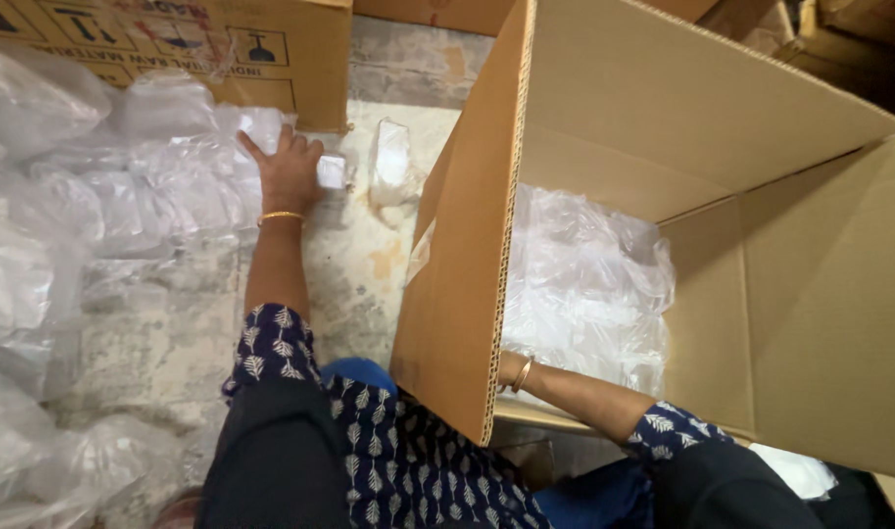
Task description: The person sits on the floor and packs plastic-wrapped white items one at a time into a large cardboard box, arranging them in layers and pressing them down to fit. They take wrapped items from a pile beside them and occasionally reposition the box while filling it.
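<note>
My left hand (290, 174) reaches forward over the floor, palm down, next to a heap of clear plastic packets (163, 186). Its thumb and forefinger pinch a small clear packet (332, 171). Another packet (391, 162) stands just to the right of it. My right forearm goes into a big open cardboard box (810, 294). The wrist with its bangle (522, 374) shows, but the hand itself is hidden behind the box's near flap (467, 255). Several clear plastic packets (584, 284) lie inside the box.
A second cardboard box (271, 49) stands at the far side, right behind my left hand. More plastic packets (26, 294) are piled along the left and at the lower left. The floor (369, 264) is pale, stained stone. More cardboard is stacked at the top right.
</note>
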`<state>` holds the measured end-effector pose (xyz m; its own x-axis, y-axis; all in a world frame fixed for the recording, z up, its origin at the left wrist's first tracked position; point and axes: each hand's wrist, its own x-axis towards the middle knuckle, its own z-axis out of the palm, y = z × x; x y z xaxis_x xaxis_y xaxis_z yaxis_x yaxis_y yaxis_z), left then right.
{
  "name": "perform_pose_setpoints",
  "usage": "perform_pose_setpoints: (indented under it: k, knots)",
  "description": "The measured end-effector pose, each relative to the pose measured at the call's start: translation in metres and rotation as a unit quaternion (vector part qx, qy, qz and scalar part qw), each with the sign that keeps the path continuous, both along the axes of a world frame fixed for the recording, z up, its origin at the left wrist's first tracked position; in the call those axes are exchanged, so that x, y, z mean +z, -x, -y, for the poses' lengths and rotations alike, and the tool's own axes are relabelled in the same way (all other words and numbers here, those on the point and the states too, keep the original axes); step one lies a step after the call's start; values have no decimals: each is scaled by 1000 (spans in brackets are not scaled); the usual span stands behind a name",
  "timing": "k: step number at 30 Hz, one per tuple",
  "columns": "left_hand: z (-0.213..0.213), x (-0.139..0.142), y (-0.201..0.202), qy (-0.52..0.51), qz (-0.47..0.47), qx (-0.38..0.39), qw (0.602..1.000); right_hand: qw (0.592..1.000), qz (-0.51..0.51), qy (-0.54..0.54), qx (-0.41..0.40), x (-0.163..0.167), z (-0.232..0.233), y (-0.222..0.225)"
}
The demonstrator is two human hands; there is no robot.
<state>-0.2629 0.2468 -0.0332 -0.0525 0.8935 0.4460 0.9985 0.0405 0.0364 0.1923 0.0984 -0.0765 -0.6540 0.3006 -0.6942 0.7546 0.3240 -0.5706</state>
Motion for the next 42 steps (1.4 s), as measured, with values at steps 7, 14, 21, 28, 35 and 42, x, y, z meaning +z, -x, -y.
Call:
perform_pose_setpoints:
  k: [7, 14, 21, 28, 35, 42]
  knots:
    - [47, -2, -3, 276, 8, 4, 961, 1000, 2, -14, 17, -1, -10, 0]
    - [189, 85, -16, 109, 259, -1, 960, 895, -323, -244, -186, 165, -38, 36]
    - [272, 287, -98, -183, 435, -373, 799, 553, -510, -651, -101, 381, 75, 89]
    - [304, 368, -111, -98, 515, -538, 660, 639, -426, -602, -217, 390, 73, 41]
    - [328, 356, -79, -218, 501, -643, 537, 756, -215, -584, -204, 233, -118, 10]
    - [313, 337, -62, -306, 474, -615, 551, 909, -222, -341, -91, 101, -105, 64]
